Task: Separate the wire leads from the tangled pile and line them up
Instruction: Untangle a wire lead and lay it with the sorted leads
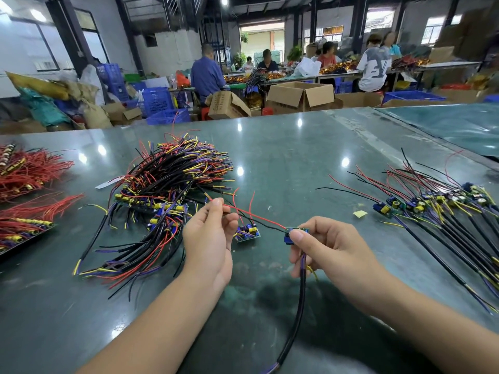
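A tangled pile (167,190) of small circuit boards with black, red, yellow and purple leads lies on the green table (297,163), left of centre. My right hand (332,249) pinches one small board (293,233); its thick black cable (297,314) hangs toward me. My left hand (210,238) pinches that board's thin red and black leads (259,218), stretched between both hands. Another loose board (247,233) lies on the table just behind my left hand. On the right, a row of separated boards and leads (437,209) lies side by side.
Bundles of red-wired parts (29,190) sit at the left edge. A yellow scrap (360,214) lies near the lined-up row. Beyond the table's far edge stand cardboard boxes (299,97), blue crates (159,103) and several seated people at other tables.
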### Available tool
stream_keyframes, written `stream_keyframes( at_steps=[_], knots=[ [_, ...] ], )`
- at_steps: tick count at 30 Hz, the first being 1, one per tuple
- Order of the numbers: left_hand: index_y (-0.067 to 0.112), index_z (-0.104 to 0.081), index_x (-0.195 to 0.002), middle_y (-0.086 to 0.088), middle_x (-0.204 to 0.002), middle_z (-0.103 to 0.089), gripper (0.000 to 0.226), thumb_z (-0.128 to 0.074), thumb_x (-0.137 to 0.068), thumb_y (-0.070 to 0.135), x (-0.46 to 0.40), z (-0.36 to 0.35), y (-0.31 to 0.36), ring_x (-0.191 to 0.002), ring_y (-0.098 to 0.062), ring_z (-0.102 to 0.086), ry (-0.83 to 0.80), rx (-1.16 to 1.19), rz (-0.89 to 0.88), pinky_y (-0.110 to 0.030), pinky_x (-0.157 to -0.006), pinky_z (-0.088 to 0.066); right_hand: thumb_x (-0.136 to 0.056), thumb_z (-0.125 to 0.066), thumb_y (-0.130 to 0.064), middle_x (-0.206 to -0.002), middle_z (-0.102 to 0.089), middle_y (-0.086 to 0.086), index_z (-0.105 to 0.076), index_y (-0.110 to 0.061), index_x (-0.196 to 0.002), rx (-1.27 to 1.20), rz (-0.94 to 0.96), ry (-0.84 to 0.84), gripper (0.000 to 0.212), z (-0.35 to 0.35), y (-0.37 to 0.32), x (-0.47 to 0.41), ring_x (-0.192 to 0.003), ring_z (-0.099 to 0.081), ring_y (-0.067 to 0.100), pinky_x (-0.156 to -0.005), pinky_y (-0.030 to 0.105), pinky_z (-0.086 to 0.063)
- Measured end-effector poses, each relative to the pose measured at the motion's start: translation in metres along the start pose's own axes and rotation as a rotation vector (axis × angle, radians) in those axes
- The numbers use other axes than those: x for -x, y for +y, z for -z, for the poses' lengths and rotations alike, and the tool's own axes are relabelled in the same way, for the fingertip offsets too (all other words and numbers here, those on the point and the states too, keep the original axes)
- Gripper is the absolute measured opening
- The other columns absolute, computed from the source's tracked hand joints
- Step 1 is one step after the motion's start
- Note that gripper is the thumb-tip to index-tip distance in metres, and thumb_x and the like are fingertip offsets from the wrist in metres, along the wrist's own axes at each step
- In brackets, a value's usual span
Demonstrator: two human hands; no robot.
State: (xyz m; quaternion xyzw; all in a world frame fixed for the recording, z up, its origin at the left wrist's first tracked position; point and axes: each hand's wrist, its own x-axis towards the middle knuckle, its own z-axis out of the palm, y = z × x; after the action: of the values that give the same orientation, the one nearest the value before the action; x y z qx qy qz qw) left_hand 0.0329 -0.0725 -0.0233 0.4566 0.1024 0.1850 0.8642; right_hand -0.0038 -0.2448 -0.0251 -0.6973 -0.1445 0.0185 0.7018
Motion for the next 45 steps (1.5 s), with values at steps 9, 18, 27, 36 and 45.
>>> stream_keyframes(
  at_steps=[9,18,27,36,45],
  knots=[
    [0.012,-0.061,-0.081,0.009,-0.055,-0.062,0.015,-0.055,-0.094,0.010,-0.012,0.001,0.015,-0.048,0.000,-0.057,-0.049,-0.041,-0.052,-0.009,-0.049,-0.047,-0.092,-0.056,-0.013,-0.061,-0.065,0.007,-0.058,-0.005,-0.078,-0.047,0.040,-0.014,0.016,0.004,-0.001,0.000,-0.052,-0.064,0.022,-0.050,0.021,-0.046],
    [0.013,-0.063,-0.103,-0.002,-0.083,-0.071,0.023,-0.055,-0.090,0.030,-0.010,0.004,0.020,-0.071,-0.009,-0.068,-0.288,0.102,0.158,-0.017,-0.057,-0.054,-0.077,-0.060,-0.030,-0.064,-0.066,0.009,-0.057,-0.005,-0.078,-0.135,0.110,0.035,0.025,0.008,0.000,0.003,-0.052,-0.065,0.024,-0.053,0.023,-0.048],
    [0.018,-0.076,-0.088,-0.004,-0.083,-0.074,0.027,-0.069,-0.067,0.034,0.022,-0.002,0.001,-0.072,-0.008,-0.069,-0.666,-0.335,0.217,-0.017,-0.063,-0.053,-0.079,-0.060,-0.028,-0.066,-0.067,0.010,-0.057,0.001,-0.085,-0.121,0.049,-0.032,0.030,0.004,0.007,0.004,-0.054,-0.065,0.022,-0.054,0.021,-0.048],
    [0.014,-0.077,-0.072,-0.006,-0.069,-0.072,0.016,-0.070,-0.066,0.027,0.021,-0.005,-0.005,-0.061,-0.010,-0.067,-0.569,-0.372,0.090,-0.017,-0.056,-0.051,-0.079,-0.060,-0.027,-0.066,-0.065,0.007,-0.058,-0.002,-0.086,-0.117,0.005,-0.088,0.026,0.003,0.009,-0.002,-0.055,-0.063,0.018,-0.058,0.023,-0.051],
    [0.011,-0.078,-0.078,-0.009,-0.074,-0.072,0.027,-0.054,-0.080,0.025,0.023,-0.009,-0.005,-0.066,-0.012,-0.068,-0.611,-0.230,0.175,-0.019,-0.062,-0.054,-0.081,-0.056,-0.031,-0.067,-0.063,0.007,-0.058,-0.005,-0.085,-0.182,0.010,-0.090,0.026,0.007,0.011,-0.006,-0.053,-0.058,0.016,-0.056,0.021,-0.046]
  ],
)
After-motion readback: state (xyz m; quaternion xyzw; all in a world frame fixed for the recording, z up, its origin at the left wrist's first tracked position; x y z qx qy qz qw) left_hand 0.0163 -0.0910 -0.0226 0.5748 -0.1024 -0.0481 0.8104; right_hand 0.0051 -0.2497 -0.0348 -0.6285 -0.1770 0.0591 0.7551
